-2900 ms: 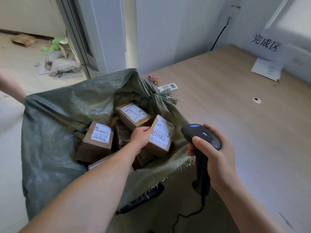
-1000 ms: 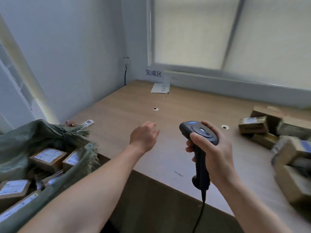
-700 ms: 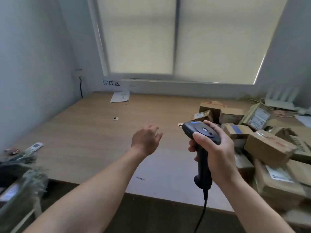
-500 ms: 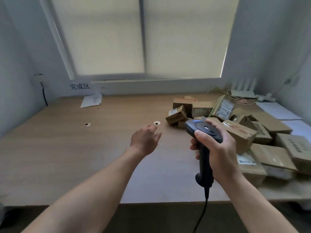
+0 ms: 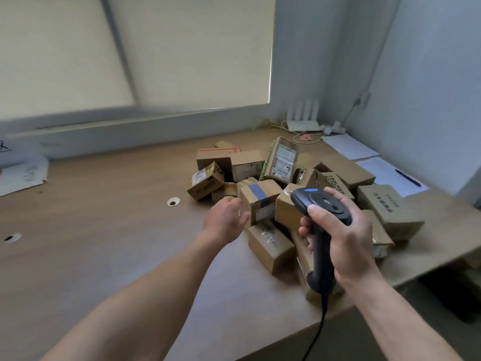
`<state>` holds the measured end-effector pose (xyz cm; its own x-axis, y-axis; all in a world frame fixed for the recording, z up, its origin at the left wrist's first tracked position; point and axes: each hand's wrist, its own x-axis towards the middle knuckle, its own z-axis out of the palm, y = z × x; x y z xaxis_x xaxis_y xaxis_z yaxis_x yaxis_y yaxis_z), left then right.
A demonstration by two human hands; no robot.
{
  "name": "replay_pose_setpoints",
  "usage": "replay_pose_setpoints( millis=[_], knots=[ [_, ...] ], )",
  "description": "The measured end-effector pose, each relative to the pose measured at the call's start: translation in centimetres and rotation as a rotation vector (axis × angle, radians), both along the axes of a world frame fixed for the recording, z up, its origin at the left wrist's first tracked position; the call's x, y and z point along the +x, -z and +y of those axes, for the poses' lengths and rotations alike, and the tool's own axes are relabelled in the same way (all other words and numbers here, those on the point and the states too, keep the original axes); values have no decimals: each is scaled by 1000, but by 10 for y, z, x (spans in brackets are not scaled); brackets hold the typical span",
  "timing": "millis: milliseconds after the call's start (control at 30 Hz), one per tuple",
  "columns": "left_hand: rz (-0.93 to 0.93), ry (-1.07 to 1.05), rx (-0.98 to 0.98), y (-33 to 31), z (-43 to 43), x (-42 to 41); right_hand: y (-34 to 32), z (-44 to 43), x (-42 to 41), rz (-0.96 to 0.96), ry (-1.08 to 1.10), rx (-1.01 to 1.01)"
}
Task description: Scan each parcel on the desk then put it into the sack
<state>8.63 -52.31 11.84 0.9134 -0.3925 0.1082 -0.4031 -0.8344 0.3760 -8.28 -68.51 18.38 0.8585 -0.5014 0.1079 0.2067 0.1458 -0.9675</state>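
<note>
Several cardboard parcels lie heaped on the right half of the wooden desk. My left hand reaches out with loosely curled fingers and holds nothing, just left of a parcel with blue tape. A long brown parcel lies right below that one. My right hand grips a black barcode scanner upright in front of the heap, its cable hanging below. The sack is out of view.
A small parcel lies at the heap's left edge. A white router, cables and white sheets with a pen sit at the back right. Paper lies at the far left. Two round cable holes pierce the desk.
The view has swung right from the sack to the parcel heap. My left hand, which let go of a parcel in the sack, now reaches toward the heap. The scanner stays in my right hand.
</note>
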Motion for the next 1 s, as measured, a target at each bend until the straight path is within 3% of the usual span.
replay_pose_setpoints(
  millis=[167,300,533,733,1000],
  knots=[
    [-3,108,-5,12,-47,57,5,-22,45,44,109,0],
    [35,363,-39,13,-92,86,12,-42,70,67,163,-11],
    [141,683,209,30,-156,109,18,-63,87,74,275,11],
    [98,653,131,29,-152,99,17,-63,77,74,283,32],
    [101,481,3,8,-79,48,6,-28,41,33,132,-3]
  ],
)
